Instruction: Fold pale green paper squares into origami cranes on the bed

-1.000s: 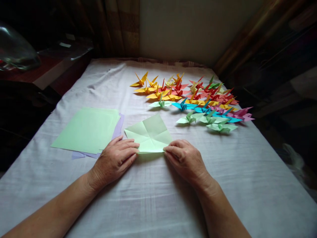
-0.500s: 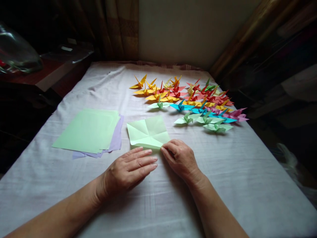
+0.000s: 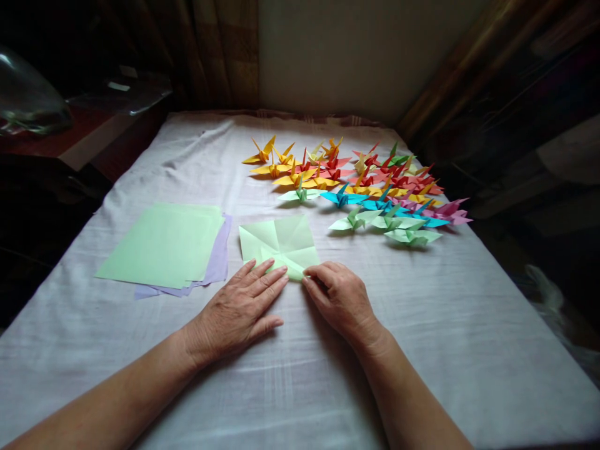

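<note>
A creased sheet of light green origami paper (image 3: 285, 237) lies in front of me, with its near edge folded up. My left hand (image 3: 239, 306) rests flat with fingers spread, their tips pressing on that folded near edge. At the paper's near right corner, my right hand (image 3: 342, 297) pinches the edge between thumb and forefinger. Left of the sheet lies a stack of green paper (image 3: 159, 244), with purple paper (image 3: 218, 256) showing beneath it. My left fingers hide part of the fold.
Several rows of folded paper cranes (image 3: 342, 197) in yellow, red, blue, pink and green stand at the back right. A white cloth (image 3: 281, 400) covers the surface. At the far left, a clear glass object (image 3: 30, 94) is above a dark reddish-brown table (image 3: 89, 137).
My left hand has moved forward onto the paper's near edge, and its thumb has spread away from the fingers. That edge looks pressed flatter. The right hand keeps its pinch at the corner.
</note>
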{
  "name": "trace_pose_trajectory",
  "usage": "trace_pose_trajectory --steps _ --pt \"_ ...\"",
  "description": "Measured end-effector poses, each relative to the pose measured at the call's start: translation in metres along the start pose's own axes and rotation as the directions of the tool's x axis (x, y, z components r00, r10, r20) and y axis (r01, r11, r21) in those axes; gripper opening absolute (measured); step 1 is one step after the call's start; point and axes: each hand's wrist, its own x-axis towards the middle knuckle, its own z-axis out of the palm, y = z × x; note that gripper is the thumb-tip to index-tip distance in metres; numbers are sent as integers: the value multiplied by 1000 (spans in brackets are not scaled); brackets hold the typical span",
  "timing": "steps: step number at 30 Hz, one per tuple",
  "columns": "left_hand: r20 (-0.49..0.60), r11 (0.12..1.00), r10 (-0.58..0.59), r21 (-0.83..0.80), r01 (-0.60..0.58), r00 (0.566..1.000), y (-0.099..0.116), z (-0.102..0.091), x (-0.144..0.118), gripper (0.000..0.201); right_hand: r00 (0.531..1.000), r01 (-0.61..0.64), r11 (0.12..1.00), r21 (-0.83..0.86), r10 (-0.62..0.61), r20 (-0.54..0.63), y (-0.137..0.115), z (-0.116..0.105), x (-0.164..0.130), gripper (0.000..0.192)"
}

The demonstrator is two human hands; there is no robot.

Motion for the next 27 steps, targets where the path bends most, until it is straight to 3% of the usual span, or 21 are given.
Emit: trace_pose_trajectory --steps 13,27 --pt "82 1000 -21 10 20 996 -14 -4 9 64 992 -123 992 29 123 6 7 -9 1 5" --pt "72 1000 -17 -10 18 997 -17 -1 8 71 986 -161 983 92 155 60 7 -14 0 10"
